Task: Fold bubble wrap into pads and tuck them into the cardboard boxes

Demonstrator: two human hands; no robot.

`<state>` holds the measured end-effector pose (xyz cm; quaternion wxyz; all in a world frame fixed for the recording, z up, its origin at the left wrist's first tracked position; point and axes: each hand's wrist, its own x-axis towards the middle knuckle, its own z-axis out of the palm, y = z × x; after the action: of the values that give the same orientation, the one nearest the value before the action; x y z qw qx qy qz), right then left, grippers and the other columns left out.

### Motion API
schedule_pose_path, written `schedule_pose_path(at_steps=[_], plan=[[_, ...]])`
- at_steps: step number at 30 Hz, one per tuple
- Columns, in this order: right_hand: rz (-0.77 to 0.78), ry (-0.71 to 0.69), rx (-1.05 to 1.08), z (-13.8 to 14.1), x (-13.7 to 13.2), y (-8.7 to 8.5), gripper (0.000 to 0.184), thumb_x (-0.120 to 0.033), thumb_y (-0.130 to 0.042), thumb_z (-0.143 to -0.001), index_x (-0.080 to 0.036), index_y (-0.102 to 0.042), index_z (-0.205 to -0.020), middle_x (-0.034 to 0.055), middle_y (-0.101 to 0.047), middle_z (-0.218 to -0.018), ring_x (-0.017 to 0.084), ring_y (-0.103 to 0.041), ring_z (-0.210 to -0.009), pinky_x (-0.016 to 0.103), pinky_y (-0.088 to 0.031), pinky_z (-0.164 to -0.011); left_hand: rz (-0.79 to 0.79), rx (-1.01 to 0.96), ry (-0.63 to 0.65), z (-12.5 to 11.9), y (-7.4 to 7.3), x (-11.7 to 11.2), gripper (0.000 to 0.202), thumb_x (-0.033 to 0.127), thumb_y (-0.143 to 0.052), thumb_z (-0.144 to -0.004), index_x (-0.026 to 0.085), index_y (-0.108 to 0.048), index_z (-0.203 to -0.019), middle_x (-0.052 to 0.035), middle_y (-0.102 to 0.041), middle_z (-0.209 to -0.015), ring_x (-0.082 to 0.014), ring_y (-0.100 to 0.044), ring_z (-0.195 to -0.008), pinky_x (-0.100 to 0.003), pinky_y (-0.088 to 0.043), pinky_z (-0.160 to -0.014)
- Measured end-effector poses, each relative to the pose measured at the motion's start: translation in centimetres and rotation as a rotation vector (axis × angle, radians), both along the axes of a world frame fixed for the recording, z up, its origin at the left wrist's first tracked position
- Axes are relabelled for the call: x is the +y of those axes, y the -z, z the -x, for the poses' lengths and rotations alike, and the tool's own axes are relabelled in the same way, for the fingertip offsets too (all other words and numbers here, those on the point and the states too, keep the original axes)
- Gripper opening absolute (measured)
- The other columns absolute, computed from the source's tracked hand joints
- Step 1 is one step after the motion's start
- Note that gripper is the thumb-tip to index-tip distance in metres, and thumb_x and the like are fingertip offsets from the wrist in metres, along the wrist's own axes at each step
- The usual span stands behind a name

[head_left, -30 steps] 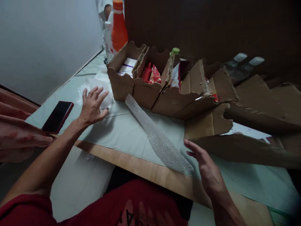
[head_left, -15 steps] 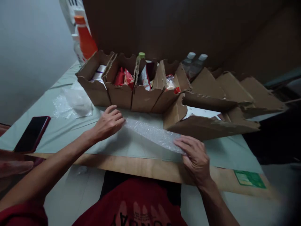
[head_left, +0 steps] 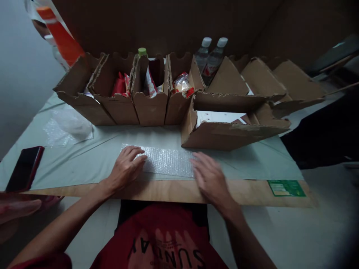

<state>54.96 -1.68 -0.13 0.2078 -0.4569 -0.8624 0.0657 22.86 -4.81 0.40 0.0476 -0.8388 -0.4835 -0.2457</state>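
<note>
A strip of clear bubble wrap lies flat on the table near its front edge, between my two hands. My left hand rests on the left end of the strip, its fingers loosely bent and apart from the thumb. At the other end, my right hand touches the strip with fingers stretched out, slightly blurred. Neither hand grips anything that I can see.
Open cardboard bins with packets stand along the back. A lower cardboard box holds something white. Loose plastic wrap and a phone lie left. Two clear bottles and an orange bottle stand behind the bins.
The bubble wrap was held stretched at a slant between both hands; now it lies flat on the table. My hands have loosened on its ends. The camera view has shifted.
</note>
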Motion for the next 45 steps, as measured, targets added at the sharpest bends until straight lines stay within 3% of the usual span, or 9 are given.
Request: schedule_pose_path(at_steps=[3,6,10,15,24,28,35,41,45], plan=[[0.118,-0.270,0.014,8.2,0.7,0.7,0.040,-0.013,-0.050,-0.097,-0.023,-0.065,-0.132,0.0106,-0.059,-0.148,0.028,-0.049,-0.140,0.050,-0.045,-0.108,0.136,0.044,-0.095,-1.0,1.4,0.8,0.025,0.012,-0.053,-0.095,0.018,-0.071,-0.111,-0.0161,-0.070,-0.120,-0.0322,-0.061,-0.117,-0.052,-0.051,-0.098],[0.156,-0.392,-0.010,11.0,1.0,2.8,0.039,-0.020,-0.055,-0.099,-0.021,-0.062,-0.136,0.0127,-0.056,-0.151,0.028,-0.046,-0.143,0.049,-0.043,-0.111,0.312,0.047,-0.175,-0.4,3.0,0.4,0.027,0.018,-0.053,-0.096,0.021,-0.069,-0.118,-0.0146,-0.068,-0.127,-0.0317,-0.061,-0.117,-0.053,-0.050,-0.099],[0.145,-0.182,-0.025,3.6,0.2,5.1,0.040,-0.025,-0.053,-0.100,-0.023,-0.061,-0.139,0.0115,-0.056,-0.151,0.029,-0.046,-0.143,0.051,-0.039,-0.113,0.362,-0.038,-0.143,0.7,4.0,-0.5,0.030,0.022,-0.049,-0.100,0.021,-0.064,-0.127,-0.0131,-0.063,-0.139,-0.0300,-0.054,-0.130,-0.054,-0.043,-0.111],[-0.003,0.279,-0.055,-7.1,-0.6,4.0,0.038,-0.037,-0.041,-0.104,-0.019,-0.072,-0.115,0.0136,-0.071,-0.126,0.033,-0.062,-0.120,0.051,-0.046,-0.096,0.283,-0.086,-0.158,1.2,4.3,-1.0,0.028,0.024,-0.052,-0.099,0.021,-0.064,-0.124,-0.0130,-0.062,-0.138,-0.0306,-0.053,-0.130,-0.053,-0.044,-0.109],[0.006,0.311,-0.009,-1.5,1.9,4.3,0.031,-0.038,-0.050,-0.097,-0.015,-0.070,-0.104,0.0192,-0.068,-0.126,0.034,-0.061,-0.110,0.051,-0.046,-0.092,0.341,0.062,-0.778,3.1,3.2,-2.9,0.036,0.050,-0.057,-0.091,0.019,-0.069,-0.104,-0.0152,-0.067,-0.102,-0.0356,-0.059,-0.100,-0.050,-0.048,-0.086],[0.179,0.287,0.323,-1.2,0.6,4.0,0.020,-0.038,-0.055,-0.093,-0.021,-0.066,-0.091,0.0107,-0.074,-0.104,0.027,-0.067,-0.096,0.042,-0.051,-0.085,0.404,-0.170,-0.746,2.8,2.9,-2.4,0.019,0.035,-0.054,-0.084,0.019,-0.065,-0.088,-0.0118,-0.069,-0.095,-0.0311,-0.063,-0.095,-0.045,-0.051,-0.085],[0.672,0.203,0.647,-2.5,-7.2,1.0,0.073,-0.037,-0.066,-0.090,-0.022,-0.039,-0.156,0.0013,-0.069,-0.087,0.013,-0.064,-0.066,0.026,-0.057,-0.064,0.279,-0.327,-0.521,2.5,0.2,2.2,0.021,0.027,-0.052,-0.087,0.021,-0.063,-0.103,-0.0055,-0.075,-0.098,-0.0213,-0.071,-0.087,-0.032,-0.053,-0.079],[0.809,0.048,0.542,0.2,-11.2,2.0,0.041,-0.033,-0.061,-0.092,-0.025,-0.070,-0.131,0.0087,-0.076,-0.119,0.024,-0.075,-0.098,0.035,-0.062,-0.085,0.249,-0.140,-0.305,-2.9,0.6,11.4,0.037,0.014,-0.056,-0.086,0.018,-0.063,-0.122,-0.0111,-0.073,-0.116,-0.0256,-0.068,-0.105,-0.039,-0.051,-0.093],[0.931,-0.040,0.574,2.1,-11.3,2.1,0.029,-0.037,-0.061,-0.091,-0.022,-0.080,-0.108,0.0094,-0.080,-0.107,0.027,-0.075,-0.100,0.038,-0.061,-0.090,0.194,-0.137,-0.275,-3.0,1.3,9.7,0.054,0.014,-0.058,-0.086,0.015,-0.053,-0.140,-0.0185,-0.062,-0.137,-0.0329,-0.056,-0.126,-0.052,-0.044,-0.105]])
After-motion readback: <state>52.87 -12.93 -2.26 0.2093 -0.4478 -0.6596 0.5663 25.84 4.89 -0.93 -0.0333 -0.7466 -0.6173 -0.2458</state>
